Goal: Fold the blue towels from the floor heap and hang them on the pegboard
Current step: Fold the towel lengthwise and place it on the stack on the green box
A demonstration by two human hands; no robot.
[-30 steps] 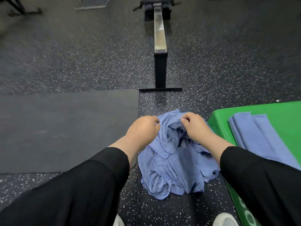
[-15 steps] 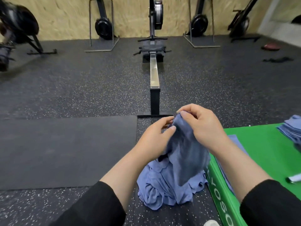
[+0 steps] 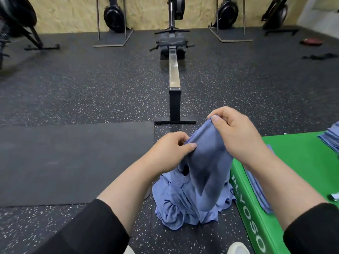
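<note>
Your left hand (image 3: 171, 149) and right hand (image 3: 233, 132) both pinch one soft blue cloth towel (image 3: 207, 162) — thumb against curled fingers — above the crumpled blue towel heap (image 3: 183, 208) on the speckled black rubber floor (image 3: 91, 88).

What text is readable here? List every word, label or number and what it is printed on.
"PLYOSO": white letters running down the side of the green plyo box; the word is cut off at the frame edge.
Nothing else is readable; the rowing machine shows no legible markings.

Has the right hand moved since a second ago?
Yes. The right hand, pinching the blue cloth towel, has risen off the crumpled blue towel heap toward the black rower foot.
</note>
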